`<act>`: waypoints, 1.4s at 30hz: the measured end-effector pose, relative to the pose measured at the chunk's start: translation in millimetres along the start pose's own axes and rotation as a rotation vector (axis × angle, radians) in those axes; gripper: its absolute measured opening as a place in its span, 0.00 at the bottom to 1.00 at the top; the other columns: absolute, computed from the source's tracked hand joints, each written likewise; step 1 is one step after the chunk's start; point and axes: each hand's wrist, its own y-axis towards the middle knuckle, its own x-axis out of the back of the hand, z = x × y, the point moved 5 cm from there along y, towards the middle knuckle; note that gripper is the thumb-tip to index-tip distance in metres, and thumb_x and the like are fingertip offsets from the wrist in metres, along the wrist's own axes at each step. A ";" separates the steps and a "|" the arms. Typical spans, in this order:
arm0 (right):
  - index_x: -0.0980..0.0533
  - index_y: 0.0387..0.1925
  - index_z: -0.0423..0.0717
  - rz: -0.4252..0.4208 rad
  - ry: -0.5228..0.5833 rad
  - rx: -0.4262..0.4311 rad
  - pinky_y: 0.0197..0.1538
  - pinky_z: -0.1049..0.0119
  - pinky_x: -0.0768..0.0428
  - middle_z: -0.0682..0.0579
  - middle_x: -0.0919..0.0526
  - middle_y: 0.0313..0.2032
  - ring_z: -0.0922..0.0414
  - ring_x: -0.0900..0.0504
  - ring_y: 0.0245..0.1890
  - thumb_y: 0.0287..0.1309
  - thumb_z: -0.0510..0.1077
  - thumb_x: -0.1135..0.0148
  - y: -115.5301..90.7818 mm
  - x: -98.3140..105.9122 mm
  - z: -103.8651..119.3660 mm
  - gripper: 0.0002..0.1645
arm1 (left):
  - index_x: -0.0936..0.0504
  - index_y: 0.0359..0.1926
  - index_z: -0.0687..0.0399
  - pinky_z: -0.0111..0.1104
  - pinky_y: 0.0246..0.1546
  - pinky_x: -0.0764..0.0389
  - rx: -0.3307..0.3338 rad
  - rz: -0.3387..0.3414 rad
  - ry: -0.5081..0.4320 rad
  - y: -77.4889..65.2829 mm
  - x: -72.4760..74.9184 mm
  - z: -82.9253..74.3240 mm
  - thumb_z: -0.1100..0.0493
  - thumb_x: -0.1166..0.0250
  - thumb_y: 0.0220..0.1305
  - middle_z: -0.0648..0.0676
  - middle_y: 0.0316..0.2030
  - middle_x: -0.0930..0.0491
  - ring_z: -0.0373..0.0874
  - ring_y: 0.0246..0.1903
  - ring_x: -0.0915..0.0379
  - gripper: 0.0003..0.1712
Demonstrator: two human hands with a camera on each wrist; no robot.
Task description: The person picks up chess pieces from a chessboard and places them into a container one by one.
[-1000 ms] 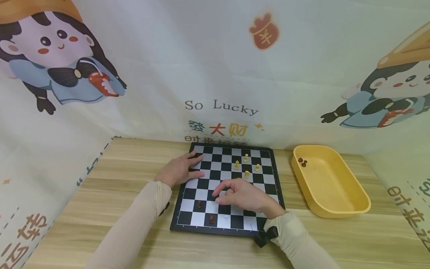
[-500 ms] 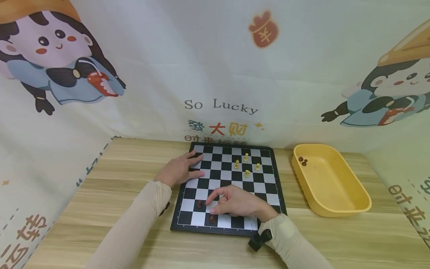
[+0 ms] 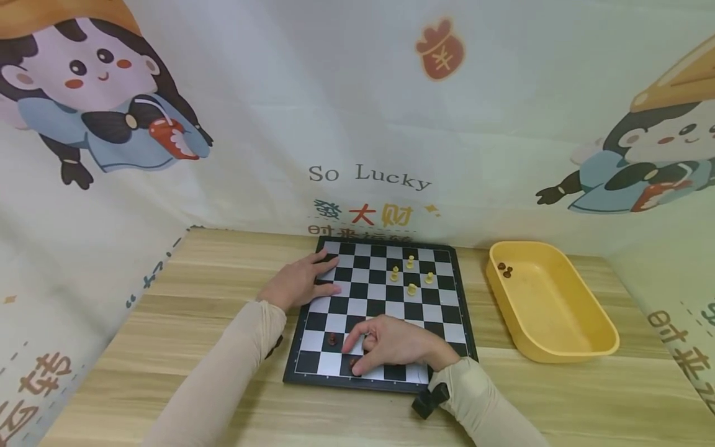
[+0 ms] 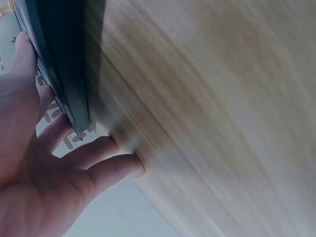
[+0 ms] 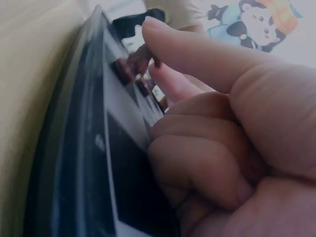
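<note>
A black-and-white chessboard [image 3: 357,309] lies on the table. My left hand [image 3: 293,282] rests spread on its left edge, fingertips on the squares; in the left wrist view that hand [image 4: 44,182] lies along the board's dark side [image 4: 64,54]. At the near edge, the thumb and index finger of my right hand [image 3: 393,341] are around a small dark brown chess piece [image 3: 353,361], partly covered. The right wrist view has this piece [image 5: 140,59] between thumb and index finger, other fingers of the right hand [image 5: 207,133] curled in. Another brown chess piece [image 3: 332,339] stands just left.
Several yellow chess pieces [image 3: 411,289] stand on the far right part of the board. A yellow plastic tub [image 3: 558,310] to the right holds a few brown pieces [image 3: 505,270] in its far left corner. Behind the table [image 3: 167,335] hangs a printed white cloth [image 3: 279,112].
My right hand has come down and toward the near edge of the board, its thumb and index finger reaching the brown chess piece. The left hand has stayed in place.
</note>
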 end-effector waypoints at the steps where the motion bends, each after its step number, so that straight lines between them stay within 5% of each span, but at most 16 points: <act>1: 0.16 0.46 0.48 -0.012 -0.014 -0.002 0.21 0.75 0.41 0.61 0.36 0.12 0.65 0.42 0.14 0.53 0.39 0.23 -0.2 0.2 0.1 0.17 | 0.38 0.78 0.41 0.54 0.75 0.34 -0.002 0.000 0.001 0.3 -0.1 -0.5 0.32 0.39 0.68 0.58 0.80 0.45 0.62 0.76 0.42 0.44; 22: 0.14 0.33 0.51 -0.083 -0.200 0.007 0.23 0.74 0.37 0.60 0.32 0.11 0.66 0.40 0.13 0.51 0.38 0.23 -0.5 -6.1 5.9 0.08 | 0.39 0.78 0.40 0.54 0.76 0.36 0.007 0.024 -0.020 1.8 -2.4 -0.3 0.33 0.39 0.68 0.57 0.81 0.47 0.61 0.78 0.46 0.44; 42: 0.14 0.36 0.57 -0.079 -0.180 0.007 0.23 0.75 0.37 0.62 0.31 0.12 0.67 0.38 0.13 0.56 0.43 0.25 2.2 -1.1 1.6 0.06 | 0.38 0.78 0.41 0.55 0.75 0.34 0.006 0.025 -0.013 1.6 0.8 0.6 0.33 0.39 0.68 0.58 0.80 0.46 0.62 0.77 0.44 0.43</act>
